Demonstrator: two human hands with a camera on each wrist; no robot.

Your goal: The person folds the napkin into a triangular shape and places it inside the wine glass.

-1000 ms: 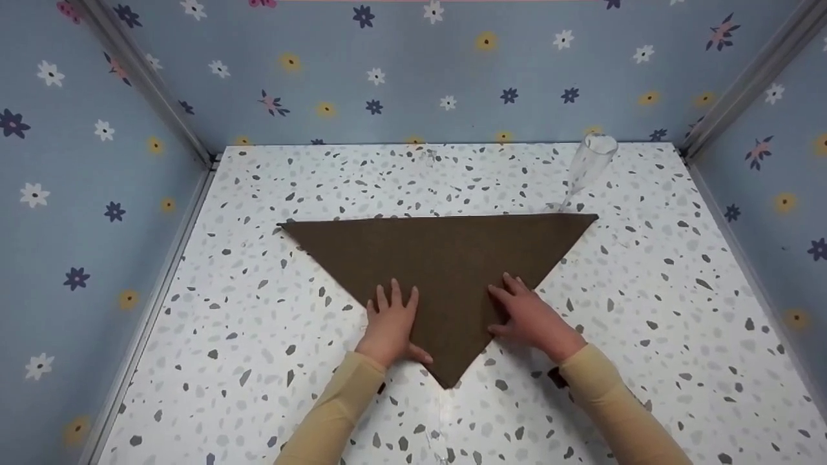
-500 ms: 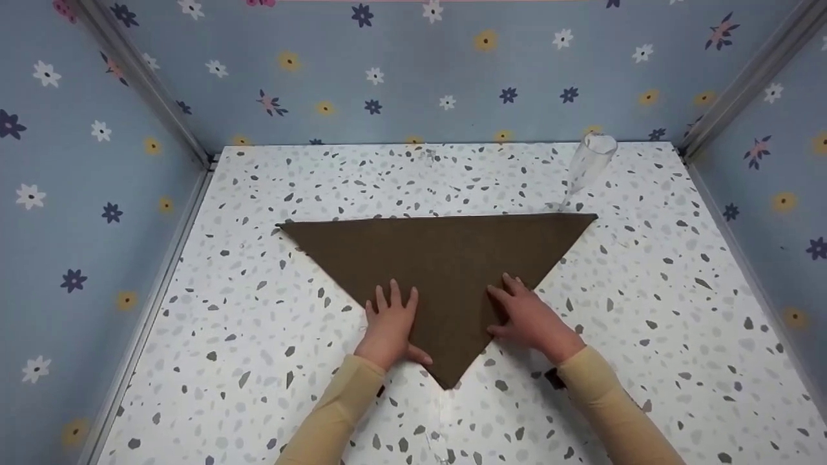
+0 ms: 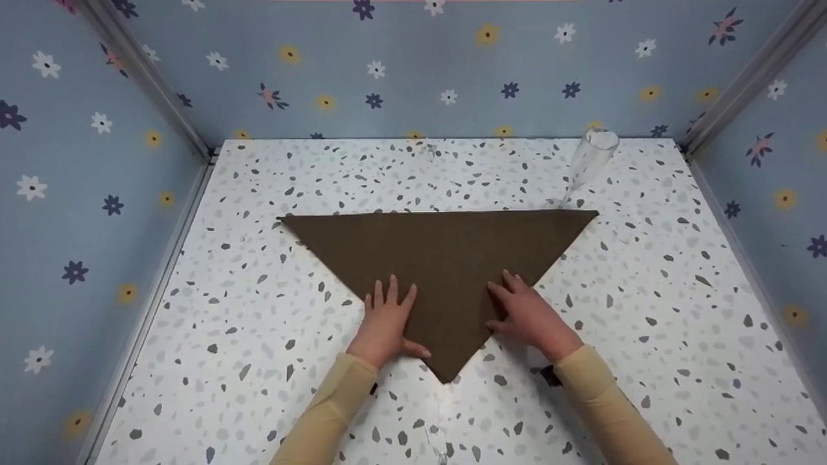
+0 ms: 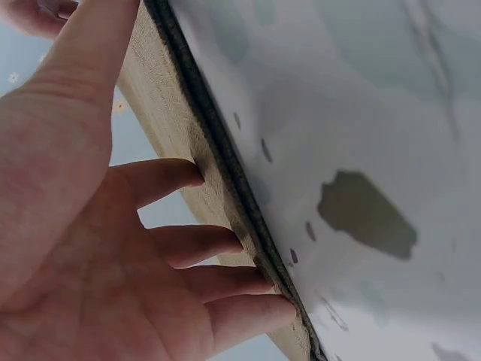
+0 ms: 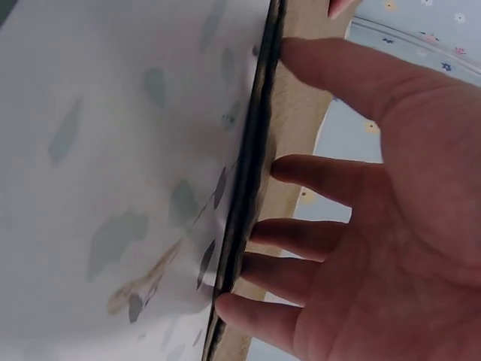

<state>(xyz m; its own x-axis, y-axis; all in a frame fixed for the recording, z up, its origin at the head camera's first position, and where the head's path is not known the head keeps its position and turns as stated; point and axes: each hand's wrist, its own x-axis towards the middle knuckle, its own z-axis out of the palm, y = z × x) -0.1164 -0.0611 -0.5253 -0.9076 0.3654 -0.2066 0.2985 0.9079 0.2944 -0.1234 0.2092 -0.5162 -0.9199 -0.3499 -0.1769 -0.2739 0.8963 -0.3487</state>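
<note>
Head view, read as a dial centred on the brown cloth (image 3: 452, 258), with twelve toward the flowered wall (image 3: 413, 87): nearest, tan sleeves (image 3: 326, 403) at about seven and five o'clock, over the speckled table (image 3: 685, 394). Just beyond, the cloth itself, flat on the table as a triangle, near tip at six, far corners at about ten and two. At eight, over its left slanting edge, the left hand (image 3: 382, 326), fingers straight and spread apart, thumb angled toward the near tip. At four, on the right slanting edge, the right hand (image 3: 533, 320), fingers apart and slightly bent, tips resting along the border in the right wrist view, clamped on nothing. Step in hand, judging by the pose: smoothing and squaring a seemingly layered triangle. Next move, probably: a check for even edges, then a light hold on one corner or edge for a further fold, gently enough to avoid dragging the layers out of line. Farther off, between one and two, just past the far edge, a clear flute glass (image 3: 589, 158), seemingly upright; no contents visible inside, foot too faint to tell whether touching the cloth.
</note>
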